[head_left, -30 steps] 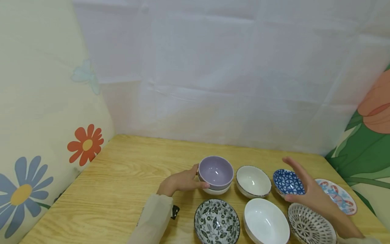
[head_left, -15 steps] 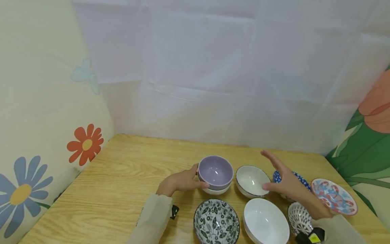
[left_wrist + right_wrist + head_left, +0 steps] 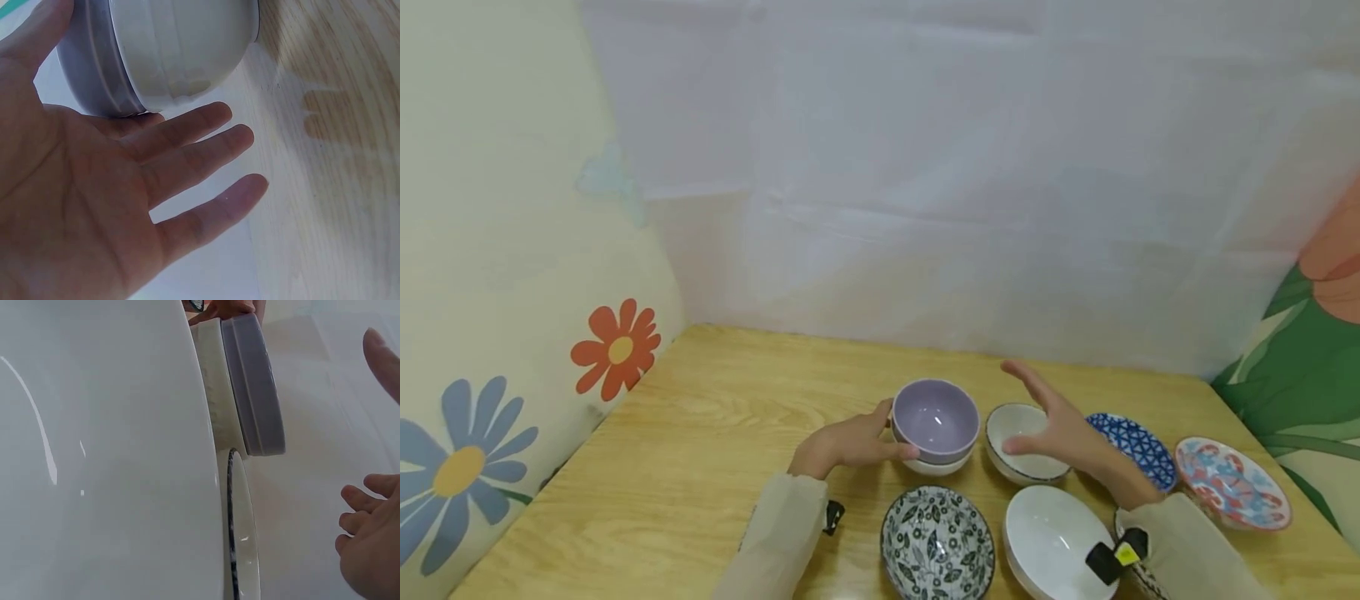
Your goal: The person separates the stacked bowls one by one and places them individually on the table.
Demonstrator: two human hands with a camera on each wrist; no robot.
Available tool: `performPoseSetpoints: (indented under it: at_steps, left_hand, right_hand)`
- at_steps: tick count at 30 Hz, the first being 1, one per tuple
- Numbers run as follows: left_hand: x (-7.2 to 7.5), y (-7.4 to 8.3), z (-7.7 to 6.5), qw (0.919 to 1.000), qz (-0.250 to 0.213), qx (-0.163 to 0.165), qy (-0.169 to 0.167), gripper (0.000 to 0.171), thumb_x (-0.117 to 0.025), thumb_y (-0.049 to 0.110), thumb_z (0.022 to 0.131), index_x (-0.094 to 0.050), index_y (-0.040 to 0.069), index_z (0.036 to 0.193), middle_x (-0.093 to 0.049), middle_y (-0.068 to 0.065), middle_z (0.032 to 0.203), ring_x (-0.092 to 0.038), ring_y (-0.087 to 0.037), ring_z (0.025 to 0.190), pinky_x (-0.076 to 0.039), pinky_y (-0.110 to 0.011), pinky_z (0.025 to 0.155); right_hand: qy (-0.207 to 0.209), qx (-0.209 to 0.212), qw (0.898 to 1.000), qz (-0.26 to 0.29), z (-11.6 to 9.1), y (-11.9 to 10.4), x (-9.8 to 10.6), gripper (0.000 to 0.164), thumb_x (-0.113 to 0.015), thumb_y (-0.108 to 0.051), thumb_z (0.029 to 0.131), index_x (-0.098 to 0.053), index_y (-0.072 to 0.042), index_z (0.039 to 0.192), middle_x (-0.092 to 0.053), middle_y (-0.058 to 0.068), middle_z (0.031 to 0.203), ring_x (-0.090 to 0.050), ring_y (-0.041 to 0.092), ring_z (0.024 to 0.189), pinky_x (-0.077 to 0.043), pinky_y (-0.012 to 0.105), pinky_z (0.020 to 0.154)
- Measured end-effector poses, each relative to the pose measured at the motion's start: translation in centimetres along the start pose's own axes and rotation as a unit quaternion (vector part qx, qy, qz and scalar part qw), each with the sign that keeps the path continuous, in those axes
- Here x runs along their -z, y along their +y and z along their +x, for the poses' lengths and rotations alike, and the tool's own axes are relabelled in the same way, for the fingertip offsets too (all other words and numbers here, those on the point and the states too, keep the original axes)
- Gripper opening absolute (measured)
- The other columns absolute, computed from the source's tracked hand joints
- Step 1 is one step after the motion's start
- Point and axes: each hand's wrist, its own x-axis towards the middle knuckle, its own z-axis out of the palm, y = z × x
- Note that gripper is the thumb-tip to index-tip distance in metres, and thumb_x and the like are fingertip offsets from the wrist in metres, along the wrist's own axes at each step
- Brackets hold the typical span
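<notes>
A purple bowl sits on top of a white bowl, its open side up. My left hand pinches the purple bowl at its left side between thumb and index finger; the other fingers spread out beside the white bowl in the left wrist view. My right hand hovers over a cream bowl with a dark rim, thumb and fingers wide apart, holding nothing. In the right wrist view that hand is apart from the stacked purple bowl.
Nearer on the wooden table stand a black-and-white floral bowl and a plain white bowl. Rightward are a blue patterned bowl and a red-and-blue patterned dish. The right sleeve mostly covers another patterned bowl. White cloth hangs behind.
My right hand has moved left, from above the blue patterned bowl to above the cream bowl, staying spread. My left hand keeps its hold on the purple bowl.
</notes>
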Motion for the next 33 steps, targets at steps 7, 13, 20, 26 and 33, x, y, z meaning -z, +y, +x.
performPoseSetpoints:
  at_steps: [7, 13, 20, 26, 33]
  left_hand:
    - [0.0, 0.0, 0.1, 1.0, -0.001, 0.001, 0.0, 0.098, -0.061, 0.054, 0.076, -0.008, 0.004, 0.143, -0.029, -0.02, 0.142, -0.032, -0.033, 0.128, -0.029, -0.047, 0.102]
    - [0.0, 0.1, 0.1, 1.0, 0.0, 0.007, -0.002, 0.099, -0.06, 0.056, 0.076, -0.009, 0.005, 0.143, -0.028, -0.019, 0.142, -0.032, -0.032, 0.128, -0.029, -0.047, 0.102]
    - [0.0, 0.1, 0.1, 1.0, -0.006, 0.007, -0.001, 0.099, -0.06, 0.056, 0.075, -0.01, 0.006, 0.143, -0.028, -0.018, 0.143, -0.031, -0.032, 0.128, -0.029, -0.047, 0.102]
    - [-0.1, 0.0, 0.2, 0.9999, -0.002, 0.012, -0.002, 0.099, -0.06, 0.058, 0.075, -0.01, 0.006, 0.143, -0.028, -0.018, 0.143, -0.031, -0.031, 0.128, -0.029, -0.047, 0.102]
    - [-0.2, 0.1, 0.3, 0.9999, 0.007, 0.013, -0.001, 0.097, -0.063, 0.051, 0.076, -0.01, 0.003, 0.143, -0.032, -0.02, 0.14, -0.034, -0.032, 0.127, -0.03, -0.047, 0.102]
  right_hand:
    - [-0.019, 0.015, 1.0, 0.014, 1.3, 0.1, -1.4, 0.104, -0.08, -0.026, 0.064, -0.015, -0.019, 0.144, -0.019, 0.008, 0.148, -0.013, 0.037, 0.134, -0.013, 0.065, 0.098]
    - [-0.028, 0.015, 0.999, 0.039, 2.0, 0.4, -2.6, 0.109, -0.083, -0.025, 0.06, -0.013, -0.02, 0.144, -0.018, 0.01, 0.148, -0.01, 0.035, 0.135, -0.011, 0.063, 0.1]
    - [-0.022, 0.009, 0.999, 0.031, 2.8, 0.6, -3.7, 0.116, -0.084, -0.034, 0.057, -0.011, -0.016, 0.145, -0.018, 0.013, 0.148, -0.013, 0.037, 0.134, -0.013, 0.062, 0.101]
    - [-0.018, -0.007, 1.0, 0.017, 3.0, 0.6, -4.3, 0.118, -0.085, -0.033, 0.054, -0.011, -0.011, 0.144, -0.019, 0.015, 0.147, -0.015, 0.038, 0.133, -0.015, 0.063, 0.1]
    - [-0.032, -0.029, 0.999, 0.02, 3.2, 1.2, -5.0, 0.118, -0.085, -0.032, 0.054, -0.012, -0.012, 0.144, -0.016, 0.014, 0.148, -0.013, 0.038, 0.133, -0.016, 0.06, 0.102]
